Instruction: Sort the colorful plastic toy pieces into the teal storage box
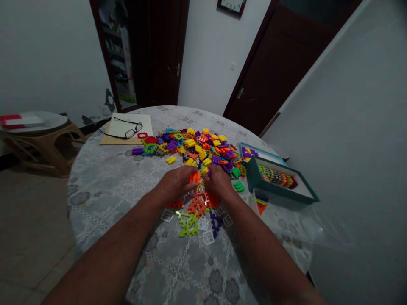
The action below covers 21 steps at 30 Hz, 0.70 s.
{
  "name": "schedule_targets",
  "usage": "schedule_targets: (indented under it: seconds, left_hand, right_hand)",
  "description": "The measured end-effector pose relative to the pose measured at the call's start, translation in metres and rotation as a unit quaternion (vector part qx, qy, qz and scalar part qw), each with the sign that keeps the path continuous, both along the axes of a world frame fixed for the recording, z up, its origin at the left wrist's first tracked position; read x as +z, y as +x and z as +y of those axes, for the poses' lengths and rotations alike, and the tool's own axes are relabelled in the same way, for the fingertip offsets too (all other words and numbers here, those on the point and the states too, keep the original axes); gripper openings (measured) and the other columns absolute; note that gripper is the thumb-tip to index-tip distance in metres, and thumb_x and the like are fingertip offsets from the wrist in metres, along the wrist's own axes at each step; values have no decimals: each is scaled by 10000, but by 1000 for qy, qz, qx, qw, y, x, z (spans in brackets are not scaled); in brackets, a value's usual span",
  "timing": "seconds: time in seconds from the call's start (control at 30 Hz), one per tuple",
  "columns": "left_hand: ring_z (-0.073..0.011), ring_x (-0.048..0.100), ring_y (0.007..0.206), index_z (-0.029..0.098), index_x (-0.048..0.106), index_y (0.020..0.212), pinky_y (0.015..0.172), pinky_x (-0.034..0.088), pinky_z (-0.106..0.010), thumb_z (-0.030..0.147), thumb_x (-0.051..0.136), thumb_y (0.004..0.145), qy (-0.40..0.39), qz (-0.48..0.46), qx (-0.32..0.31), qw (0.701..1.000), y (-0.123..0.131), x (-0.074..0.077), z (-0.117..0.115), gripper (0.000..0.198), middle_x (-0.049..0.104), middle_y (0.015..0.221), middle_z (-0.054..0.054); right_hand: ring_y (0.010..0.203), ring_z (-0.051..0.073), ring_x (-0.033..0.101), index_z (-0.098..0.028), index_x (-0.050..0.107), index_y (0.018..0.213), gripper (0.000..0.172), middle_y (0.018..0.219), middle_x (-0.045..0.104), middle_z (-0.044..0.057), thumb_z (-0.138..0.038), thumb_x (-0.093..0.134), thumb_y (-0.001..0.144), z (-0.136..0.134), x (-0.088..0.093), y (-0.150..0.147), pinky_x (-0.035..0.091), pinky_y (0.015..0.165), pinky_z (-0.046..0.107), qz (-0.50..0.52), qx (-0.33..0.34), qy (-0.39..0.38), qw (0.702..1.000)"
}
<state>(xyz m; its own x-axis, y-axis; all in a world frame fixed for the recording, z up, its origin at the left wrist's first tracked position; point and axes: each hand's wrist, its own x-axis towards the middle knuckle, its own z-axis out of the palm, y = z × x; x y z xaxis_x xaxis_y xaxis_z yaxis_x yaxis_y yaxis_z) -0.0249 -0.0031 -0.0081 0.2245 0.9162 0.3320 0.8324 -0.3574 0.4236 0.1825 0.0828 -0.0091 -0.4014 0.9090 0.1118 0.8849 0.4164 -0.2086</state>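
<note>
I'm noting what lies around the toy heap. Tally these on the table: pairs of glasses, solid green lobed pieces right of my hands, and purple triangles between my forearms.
Glasses: 1
Green lobed pieces: 2
Purple triangle: 1
Total: 4

One head-worn view
Faces forward and down, close above the table (108, 182), hands (174, 183) mid-frame, doors (155, 55) beyond.
</note>
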Motion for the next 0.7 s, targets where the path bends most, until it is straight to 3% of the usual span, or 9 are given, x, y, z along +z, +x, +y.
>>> schedule_targets:
  seconds: [0.13, 0.3, 0.47, 0.57, 0.7]
  left_hand:
    - [-317, 729, 1205, 212, 634, 1321, 1035, 582, -461, 303, 728, 976, -1, -5, -5, 1000, 0, 4, -1, 369, 741, 1336, -148]
    - [-309, 727, 1206, 236, 647, 1314, 1037, 578, -450, 302, 723, 968, -10, -4, -3, 1000, 2, 3, -1, 360, 753, 1315, -125]
    - [-326, 725, 1213, 228, 658, 1296, 1025, 575, -450, 278, 737, 953, -42, 23, 21, 999, -1, 3, 0, 355, 748, 1323, -138]
    - [-306, 729, 1177, 246, 658, 1284, 989, 571, -418, 294, 741, 957, -50, 26, 55, 997, -4, 8, -2, 341, 754, 1292, -114]
    - [-289, 727, 1117, 249, 660, 1254, 934, 563, -384, 334, 720, 979, -33, 27, 125, 991, -8, 12, -2, 294, 754, 1227, -105]
  right_hand:
    - [1032, 250, 693, -190, 676, 1250, 263, 1220, 692, 144, -296, 645, 1011, -4, -5, -1, 499, 873, 320, -17, -14, 22, 1000]
    - [1082, 254, 659, -165, 707, 1193, 228, 1190, 702, 151, -231, 568, 1025, -4, -11, 5, 502, 949, 331, 35, 7, 29, 999]
    - [1155, 273, 654, -129, 715, 1246, 301, 1210, 717, 172, -143, 548, 996, -2, -15, 15, 502, 1027, 353, 93, 21, 58, 994]
    - [1187, 271, 657, -139, 712, 1281, 329, 1248, 713, 165, -134, 585, 978, -8, -13, 18, 512, 1047, 360, 125, 83, 63, 987]
    - [1186, 240, 666, -178, 701, 1330, 350, 1261, 712, 123, -168, 625, 988, -23, -8, 12, 515, 1055, 346, 126, 199, 11, 972]
